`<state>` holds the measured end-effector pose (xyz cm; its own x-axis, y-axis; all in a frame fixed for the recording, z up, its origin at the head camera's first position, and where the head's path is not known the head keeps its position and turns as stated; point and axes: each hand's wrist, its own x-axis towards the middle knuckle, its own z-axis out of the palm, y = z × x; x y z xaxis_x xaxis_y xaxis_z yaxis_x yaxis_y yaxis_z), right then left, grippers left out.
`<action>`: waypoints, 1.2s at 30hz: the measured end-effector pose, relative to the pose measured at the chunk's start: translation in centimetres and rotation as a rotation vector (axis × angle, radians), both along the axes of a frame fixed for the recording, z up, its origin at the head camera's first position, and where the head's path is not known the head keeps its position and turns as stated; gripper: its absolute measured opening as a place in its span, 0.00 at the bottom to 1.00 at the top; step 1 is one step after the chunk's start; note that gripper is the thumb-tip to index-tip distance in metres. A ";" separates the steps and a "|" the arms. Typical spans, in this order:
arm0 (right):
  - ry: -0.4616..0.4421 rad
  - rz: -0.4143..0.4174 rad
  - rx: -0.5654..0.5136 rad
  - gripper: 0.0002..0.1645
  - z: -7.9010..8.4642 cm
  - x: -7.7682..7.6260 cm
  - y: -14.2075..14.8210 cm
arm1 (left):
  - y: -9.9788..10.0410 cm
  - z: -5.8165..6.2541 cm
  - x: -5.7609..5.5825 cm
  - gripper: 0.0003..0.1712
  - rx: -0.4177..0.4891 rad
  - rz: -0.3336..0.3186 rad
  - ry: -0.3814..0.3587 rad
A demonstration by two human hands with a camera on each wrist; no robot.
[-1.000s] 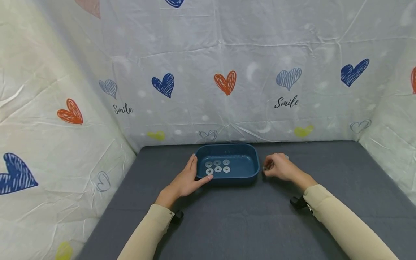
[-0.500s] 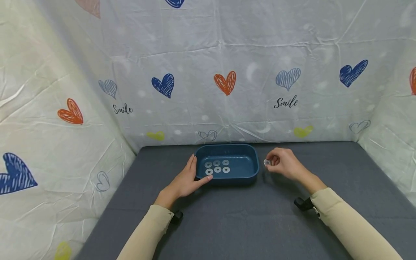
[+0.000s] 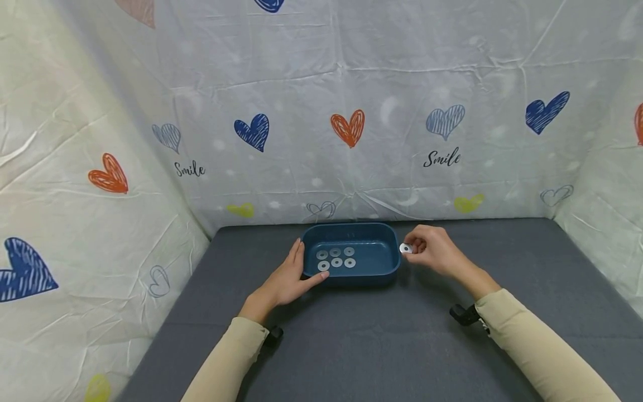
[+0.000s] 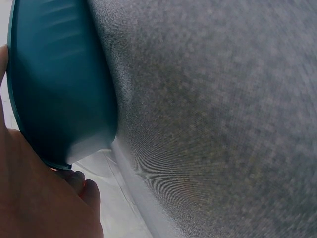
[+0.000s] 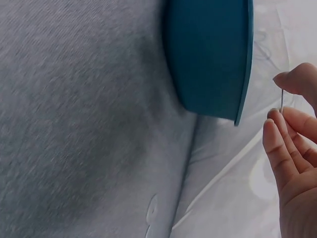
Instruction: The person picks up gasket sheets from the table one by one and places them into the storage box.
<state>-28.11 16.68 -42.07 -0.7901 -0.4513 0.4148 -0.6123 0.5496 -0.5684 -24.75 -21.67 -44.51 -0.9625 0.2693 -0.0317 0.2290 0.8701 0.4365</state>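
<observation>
A dark blue rectangular tray (image 3: 351, 282) stands near the back of the table, with several flat metal washers (image 3: 336, 262) lying in two rows in its left half. My left hand (image 3: 287, 277) rests against its left end, fingers straight along the side and thumb on the front rim. In the left wrist view the tray's outer wall (image 4: 59, 89) fills the upper left. Beside the tray's right end, my right hand (image 3: 436, 249) pinches another washer (image 3: 406, 248) between thumb and fingertips at about rim height. The right wrist view shows this washer edge-on (image 5: 282, 100).
A dark grey cloth covers the table (image 3: 372, 346). Behind it hangs a pale curtain (image 3: 301, 167) printed with hearts, meeting the table's back edge close behind the tray. More curtain encloses both sides.
My right hand has lifted the washer from near the table, and the washer has turned and moved left to the tray's right rim. The left hand and tray have stayed put.
</observation>
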 end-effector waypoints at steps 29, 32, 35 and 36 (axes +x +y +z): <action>-0.014 0.044 0.067 0.12 0.8 -1.6 -5.5 | -0.1 0.3 -0.1 0.69 -0.008 0.008 -0.011; -0.032 0.038 0.071 0.12 0.8 -1.9 -6.1 | -0.1 0.3 0.0 0.69 -0.008 0.008 -0.016; -0.039 0.031 0.084 0.12 0.7 -2.3 -6.8 | -0.1 0.3 0.1 0.69 -0.008 0.006 -0.019; -0.044 0.023 0.087 0.12 0.6 -2.5 -7.1 | -0.1 0.3 0.1 0.69 -0.008 0.007 -0.019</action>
<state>-30.56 9.61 -41.43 -0.7959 -0.5021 0.3383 -0.6006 0.5846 -0.5455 -24.62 -21.78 -44.18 -0.9635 0.2625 -0.0521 0.2150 0.8751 0.4335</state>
